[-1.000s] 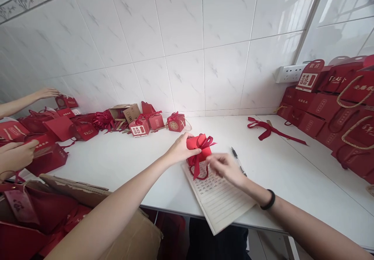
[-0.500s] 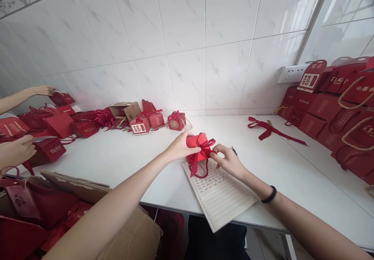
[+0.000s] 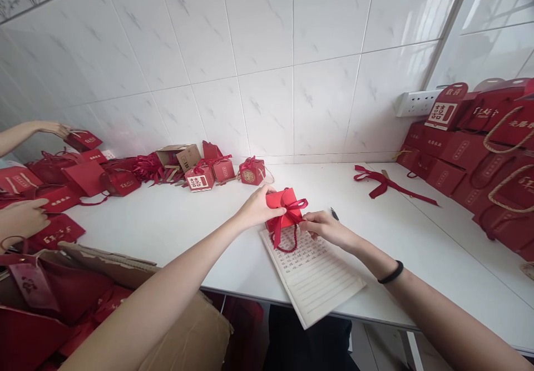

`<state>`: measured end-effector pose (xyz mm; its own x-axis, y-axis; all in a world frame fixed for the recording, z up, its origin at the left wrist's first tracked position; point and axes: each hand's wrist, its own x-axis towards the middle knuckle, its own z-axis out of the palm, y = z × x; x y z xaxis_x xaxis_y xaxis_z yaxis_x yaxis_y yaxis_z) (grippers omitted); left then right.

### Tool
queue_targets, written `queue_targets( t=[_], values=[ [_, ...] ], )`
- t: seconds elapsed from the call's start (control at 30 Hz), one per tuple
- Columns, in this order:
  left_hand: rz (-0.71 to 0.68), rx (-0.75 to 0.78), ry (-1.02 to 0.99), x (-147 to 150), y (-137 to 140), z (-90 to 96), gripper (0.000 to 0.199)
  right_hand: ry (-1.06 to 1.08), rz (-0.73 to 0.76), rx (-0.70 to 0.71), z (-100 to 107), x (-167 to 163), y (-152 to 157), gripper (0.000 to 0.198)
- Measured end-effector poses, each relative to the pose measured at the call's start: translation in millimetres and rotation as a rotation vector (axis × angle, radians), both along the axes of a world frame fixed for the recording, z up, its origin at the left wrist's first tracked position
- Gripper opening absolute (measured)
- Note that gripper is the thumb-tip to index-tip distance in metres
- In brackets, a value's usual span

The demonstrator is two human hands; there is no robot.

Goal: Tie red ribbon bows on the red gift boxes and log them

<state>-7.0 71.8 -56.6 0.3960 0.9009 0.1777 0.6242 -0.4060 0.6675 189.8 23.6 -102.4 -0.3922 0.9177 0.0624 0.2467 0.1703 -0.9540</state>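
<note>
A small red gift box [image 3: 276, 199] is in my left hand [image 3: 259, 207], whose thumb presses on the knot of a red ribbon bow [image 3: 297, 206] across its front. With fingers pinched together, my right hand [image 3: 327, 228] grips a ribbon end at the bow's lower right. Below the box hangs a twisted red cord [image 3: 287, 250], over the top of a lined notebook [image 3: 329, 296] with handwriting. The box's far left side is hidden behind my left fingers.
Red boxes [image 3: 459, 154] are stacked at the right, near loose ribbons [image 3: 381, 181]. Several finished boxes [image 3: 252, 172] stand by the wall. At the left, a co-worker's hands [image 3: 25, 219] handle red boxes. An open carton [image 3: 187, 332] stands at lower left. A pen [image 3: 334, 213] lies beyond my right hand.
My right hand has drawn slightly down and right with the ribbon end. The bow's loop has shifted a little. At the left, the co-worker's lower box has tipped down.
</note>
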Motion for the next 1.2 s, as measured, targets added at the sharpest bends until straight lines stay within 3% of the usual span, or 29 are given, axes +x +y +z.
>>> queue_targets(
  t=[0.4,0.63,0.77,0.9,1.07,1.2],
  values=[
    [-0.008,-0.029,-0.012,-2.2,0.2,-0.1,0.049,-0.074,0.176,-0.122,4.7,5.9,-4.3,0.028],
    [-0.014,-0.058,-0.021,-5.1,5.1,-3.4,0.05,-0.161,0.512,-0.321,2.0,3.0,-13.6,0.034],
    [-0.015,-0.058,-0.02,-5.6,4.7,-2.8,0.053,0.066,0.392,-0.378,-10.2,-17.3,-14.5,0.056],
    [-0.015,-0.019,-0.012,-3.9,2.3,-2.5,0.052,0.278,0.249,-0.426,-22.3,-39.8,-11.4,0.06],
    [-0.004,-0.009,-0.002,-3.8,2.2,-2.8,0.054,0.328,0.168,-0.312,-22.9,-44.4,-9.8,0.054],
    [-0.091,-0.088,-0.048,-7.9,5.0,-1.9,0.053,0.288,0.146,-0.258,-15.7,-30.9,-9.8,0.051]
  ],
)
